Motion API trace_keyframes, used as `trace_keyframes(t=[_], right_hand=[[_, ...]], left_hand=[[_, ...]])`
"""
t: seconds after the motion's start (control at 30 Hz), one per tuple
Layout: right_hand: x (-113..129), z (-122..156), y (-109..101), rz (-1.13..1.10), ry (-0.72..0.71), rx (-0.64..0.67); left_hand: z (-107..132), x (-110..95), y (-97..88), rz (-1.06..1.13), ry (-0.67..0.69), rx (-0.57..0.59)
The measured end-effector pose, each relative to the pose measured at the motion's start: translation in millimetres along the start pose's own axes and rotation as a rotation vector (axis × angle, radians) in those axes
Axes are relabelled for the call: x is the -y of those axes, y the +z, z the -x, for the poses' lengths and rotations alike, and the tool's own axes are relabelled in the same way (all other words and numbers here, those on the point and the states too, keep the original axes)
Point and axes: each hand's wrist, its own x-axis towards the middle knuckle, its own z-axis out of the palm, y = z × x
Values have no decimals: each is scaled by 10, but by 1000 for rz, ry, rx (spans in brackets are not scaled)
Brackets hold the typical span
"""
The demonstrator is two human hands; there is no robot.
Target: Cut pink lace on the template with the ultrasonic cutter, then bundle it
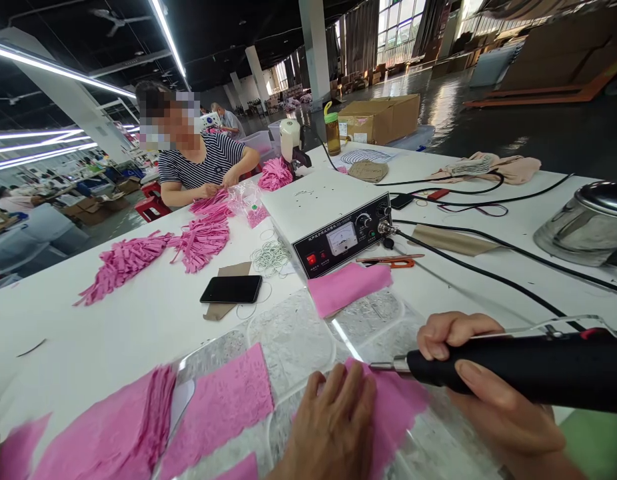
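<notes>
My right hand [503,393] is wrapped round the black handle of an ultrasonic cutter [528,370], which has a slim metal tip pointing left. That tip meets the edge of a pink fabric piece [396,407] on the glassy work surface. Pressing down on the same piece, my left hand [333,423] lies with its fingers a little bent and apart, just left of the tip. A pink lace piece [228,403] lies further left, beside a thick stack of pink fabric [113,427]. Another pink piece [348,287] rests against the front of the control box.
The control box [338,233] stands mid-table, its black cable [478,270] running to the cutter. A phone [232,289], orange-handled scissors [396,262], pink strip bundles [203,240] and a glass jar [578,230] lie around. Across the table, a person in a striped shirt [203,160] handles pink strips.
</notes>
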Motion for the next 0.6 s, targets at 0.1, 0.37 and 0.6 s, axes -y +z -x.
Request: trace_keyframes(t=[0.1,0.37,0.6], right_hand=[[5,6,-2,29,-14,24],[67,-31,-101,-32,6,-69],[117,14,-259,-42,50,-75]], left_hand=[[6,3,17,-3,-1,-16],[20,36,18,-33,12,-4],[30,28,31,-55,22,-27]])
